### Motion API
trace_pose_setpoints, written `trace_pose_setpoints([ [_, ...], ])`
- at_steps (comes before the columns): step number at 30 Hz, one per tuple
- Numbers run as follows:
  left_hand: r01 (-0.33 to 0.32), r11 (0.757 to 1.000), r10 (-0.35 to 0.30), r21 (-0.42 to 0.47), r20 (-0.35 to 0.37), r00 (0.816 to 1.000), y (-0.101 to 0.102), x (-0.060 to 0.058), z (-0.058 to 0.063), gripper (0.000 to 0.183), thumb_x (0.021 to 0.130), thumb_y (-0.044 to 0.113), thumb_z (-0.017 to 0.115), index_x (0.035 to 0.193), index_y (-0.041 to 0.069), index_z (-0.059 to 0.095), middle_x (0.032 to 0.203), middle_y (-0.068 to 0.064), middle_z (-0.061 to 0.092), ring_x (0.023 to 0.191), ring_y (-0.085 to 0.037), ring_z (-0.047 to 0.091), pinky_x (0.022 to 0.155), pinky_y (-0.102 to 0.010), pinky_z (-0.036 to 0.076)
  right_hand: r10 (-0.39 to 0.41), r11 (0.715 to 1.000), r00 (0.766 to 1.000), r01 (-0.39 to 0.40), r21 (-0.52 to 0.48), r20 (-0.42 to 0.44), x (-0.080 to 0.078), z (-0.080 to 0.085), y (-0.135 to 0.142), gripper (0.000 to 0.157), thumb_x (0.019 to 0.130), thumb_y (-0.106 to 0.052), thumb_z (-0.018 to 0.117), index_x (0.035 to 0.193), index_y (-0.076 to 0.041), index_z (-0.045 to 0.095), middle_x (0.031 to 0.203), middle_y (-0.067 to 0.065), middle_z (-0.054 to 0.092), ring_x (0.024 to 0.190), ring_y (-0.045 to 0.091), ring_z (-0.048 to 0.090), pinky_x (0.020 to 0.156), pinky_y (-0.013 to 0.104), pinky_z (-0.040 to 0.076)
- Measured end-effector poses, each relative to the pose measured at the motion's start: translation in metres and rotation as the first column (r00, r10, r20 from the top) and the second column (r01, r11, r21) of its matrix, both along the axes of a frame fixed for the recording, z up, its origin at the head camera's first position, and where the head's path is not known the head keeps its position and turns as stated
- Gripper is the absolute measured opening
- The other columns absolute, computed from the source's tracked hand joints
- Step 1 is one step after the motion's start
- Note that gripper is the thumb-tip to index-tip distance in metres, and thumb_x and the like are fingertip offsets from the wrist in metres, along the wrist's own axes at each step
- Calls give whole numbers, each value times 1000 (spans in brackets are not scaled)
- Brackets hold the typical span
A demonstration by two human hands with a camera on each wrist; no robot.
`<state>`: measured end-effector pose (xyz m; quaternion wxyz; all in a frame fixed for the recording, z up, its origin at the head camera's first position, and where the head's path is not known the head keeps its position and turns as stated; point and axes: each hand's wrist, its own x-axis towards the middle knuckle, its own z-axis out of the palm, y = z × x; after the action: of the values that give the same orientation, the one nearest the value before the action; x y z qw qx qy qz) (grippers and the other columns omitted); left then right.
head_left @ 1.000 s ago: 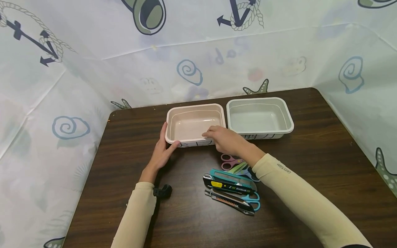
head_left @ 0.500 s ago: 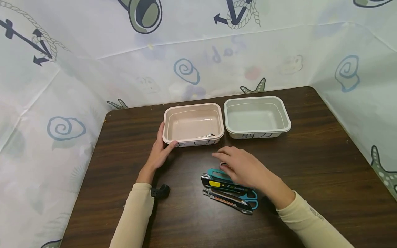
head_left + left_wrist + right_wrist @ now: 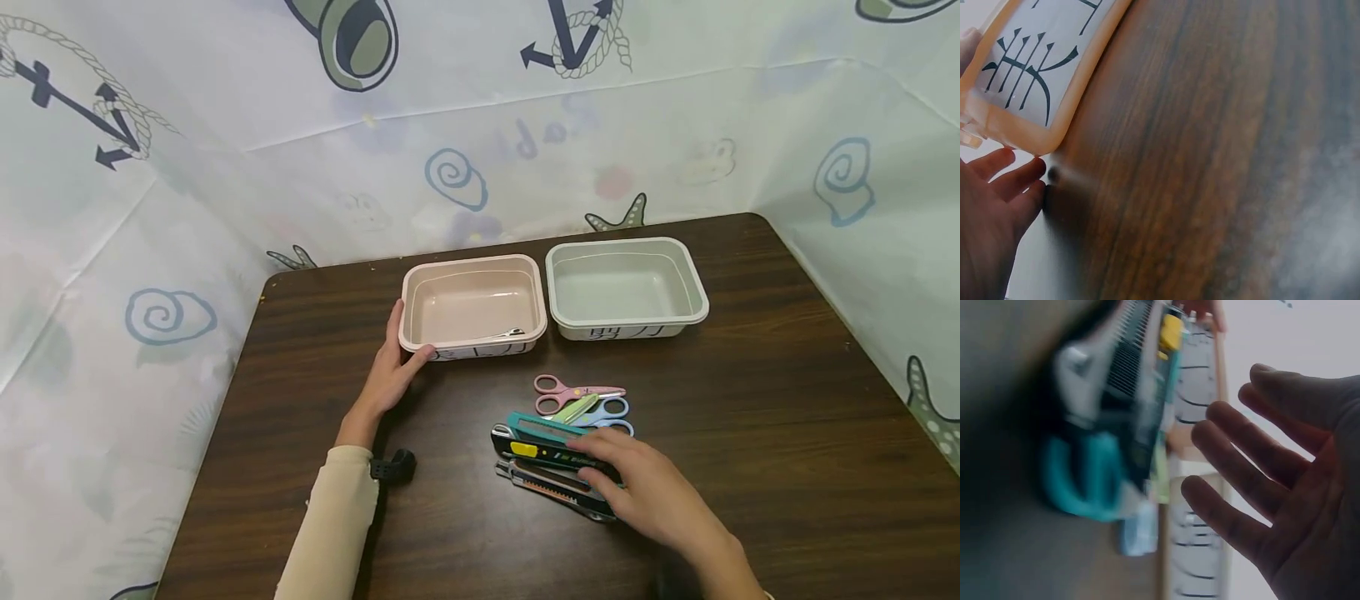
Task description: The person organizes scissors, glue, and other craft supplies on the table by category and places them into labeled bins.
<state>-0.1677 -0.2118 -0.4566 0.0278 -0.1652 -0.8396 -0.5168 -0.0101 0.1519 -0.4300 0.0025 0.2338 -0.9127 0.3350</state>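
Note:
My left hand (image 3: pixel 384 379) holds the near-left corner of a pink plastic bin (image 3: pixel 471 302), thumb on the front rim and fingers along the side. A slim shiny metal item (image 3: pixel 512 332) lies inside by the front wall. My right hand (image 3: pixel 654 492) hovers, fingers spread, over the right end of a black utility knife (image 3: pixel 542 454) with a yellow slider. Around that knife lie a teal cutter (image 3: pixel 536 426), a slimmer cutter with orange marks (image 3: pixel 551 488), pink scissors (image 3: pixel 553 402), a green tool (image 3: pixel 576 409) and light-blue scissors (image 3: pixel 613 407). Teal scissor handles (image 3: pixel 1085 481) show in the right wrist view.
A pale grey-green bin (image 3: pixel 626 287) stands to the right of the pink one, close beside it. Both sit near the back edge of the dark wooden table (image 3: pixel 450 533). Patterned white cloth (image 3: pixel 315 183) hangs behind and at both sides.
My right hand has left the pink bin and moved down and right to the pile of cutters. The metal item now shows inside the bin. My left hand has stayed at the corner.

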Motion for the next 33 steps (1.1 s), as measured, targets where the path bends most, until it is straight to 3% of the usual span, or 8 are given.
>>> trace_pose_setpoints([
  [6, 5, 1000, -5, 7, -10, 1000, 2, -2, -3, 87, 95, 11, 64, 158, 5, 4, 153, -29, 29, 129, -43, 45, 102, -55, 35, -31, 999, 999, 32, 16, -26, 15, -21, -1, 34, 84, -18, 79, 118, -19, 72, 108, -16, 56, 89, 4, 53, 74, 31, 48],
  [10, -3, 1000, 3, 8, -14, 1000, 2, -2, -3, 87, 95, 11, 64, 158, 5, 5, 152, -29, 30, 128, -44, 45, 102, -55, 35, -25, 999, 997, 27, 36, -75, 19, -30, -4, 36, 81, -19, 82, 115, -20, 72, 105, -16, 52, 88, 3, 51, 69, 28, 47],
  [18, 4, 1000, -4, 4, -1, 1000, 2, -2, -3, 87, 96, 10, 64, 158, 7, 4, 153, -29, 29, 130, -42, 44, 102, -52, 35, -17, 988, 989, 39, 147, -146, 21, -41, -13, 39, 80, -22, 82, 117, -21, 72, 105, -12, 57, 93, 8, 57, 73, 34, 50],
  [23, 6, 1000, -6, -5, 6, 1000, 2, -2, -3, 87, 95, 10, 64, 158, 6, 3, 153, -29, 28, 130, -43, 44, 102, -52, 36, -10, 982, 983, 44, 182, -183, 22, -44, -16, 40, 80, -23, 81, 118, -20, 71, 105, -10, 59, 93, 10, 56, 73, 35, 48],
  [33, -12, 1000, 12, -4, 4, 1000, 0, 0, -2, 87, 95, 11, 65, 158, 7, 4, 153, -29, 30, 130, -44, 43, 103, -54, 33, 21, 969, 985, 22, 246, -172, 21, -36, -23, 36, 82, -20, 79, 117, -16, 72, 95, -8, 58, 87, 12, 52, 70, 33, 46],
])
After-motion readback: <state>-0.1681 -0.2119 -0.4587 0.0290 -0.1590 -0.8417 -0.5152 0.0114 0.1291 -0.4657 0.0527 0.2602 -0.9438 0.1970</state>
